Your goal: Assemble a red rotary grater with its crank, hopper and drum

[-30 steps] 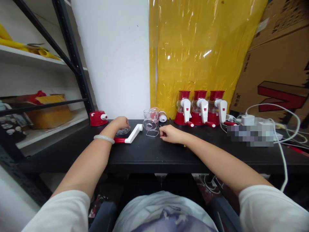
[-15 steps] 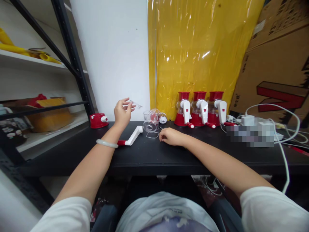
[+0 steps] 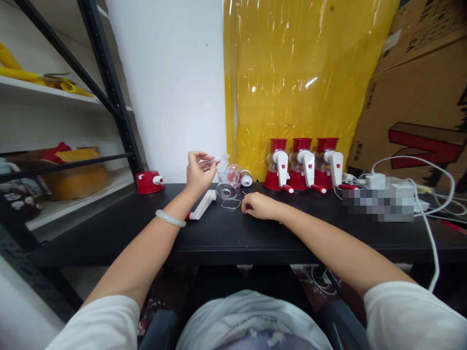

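My left hand [image 3: 201,171] is raised and pinches a clear plastic piece [image 3: 222,159] between thumb and fingers. The piece is at the top of a transparent grater body [image 3: 229,191]; whether the two touch I cannot tell. A round white-rimmed part [image 3: 247,180] sits at the body's right. My right hand [image 3: 258,206] rests on the table just right of the body, its fingers curled; what they hold, if anything, is hidden. Below my left hand lies a white crank [image 3: 203,205], its red grip partly behind my wrist. A red base [image 3: 149,182] stands to the left.
Three assembled red-and-white rotary graters [image 3: 302,165] stand in a row at the back right of the black table [image 3: 233,236]. White cables and an adapter [image 3: 375,181] lie farther right. A shelf rack [image 3: 109,73] borders the left, and a large carton [image 3: 412,87] the right.
My left hand has moved right, bringing the clear plastic piece over to the top of the transparent body. My right hand has hardly moved.
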A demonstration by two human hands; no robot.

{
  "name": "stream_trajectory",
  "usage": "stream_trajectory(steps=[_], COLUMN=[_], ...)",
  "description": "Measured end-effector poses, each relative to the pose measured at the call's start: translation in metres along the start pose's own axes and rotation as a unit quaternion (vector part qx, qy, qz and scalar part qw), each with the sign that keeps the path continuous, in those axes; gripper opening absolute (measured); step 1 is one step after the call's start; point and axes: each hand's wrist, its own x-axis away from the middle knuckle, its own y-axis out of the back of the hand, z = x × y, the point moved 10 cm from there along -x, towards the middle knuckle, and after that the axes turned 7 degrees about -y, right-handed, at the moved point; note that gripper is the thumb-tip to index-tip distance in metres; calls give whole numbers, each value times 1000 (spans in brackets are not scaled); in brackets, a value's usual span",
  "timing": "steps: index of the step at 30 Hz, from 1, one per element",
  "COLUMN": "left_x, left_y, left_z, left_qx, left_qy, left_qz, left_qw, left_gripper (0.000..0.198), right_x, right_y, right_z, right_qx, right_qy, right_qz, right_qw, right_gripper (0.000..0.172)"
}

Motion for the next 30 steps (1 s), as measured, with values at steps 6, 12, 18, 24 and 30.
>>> stream_trajectory(steps=[6,12,18,24,30], left_x=[2,2,5,4,4], left_y=[-21,-25,-33,-30,-30], left_z=[-15,-21,-23,-8,-1], left_qx=[-41,-39,-73,-25,-6], left_qy=[-67,-110,-96,-38,1], left_qz=[119,151,191,164,164], left_qw=[990,982,974,985,986], left_gripper=[12,14,15,22,24], right_x=[2,1,1,1,2], right_y=[3,1,0,2,2], right_z=[3,1,0,1,1], right_qx=[2,7,5,3,4], right_qy=[-4,-3,-3,-7,-12], right_qz=[4,3,4,5,7], right_qw=[1000,1000,1000,1000,1000], right_gripper=[17,17,18,18,17])
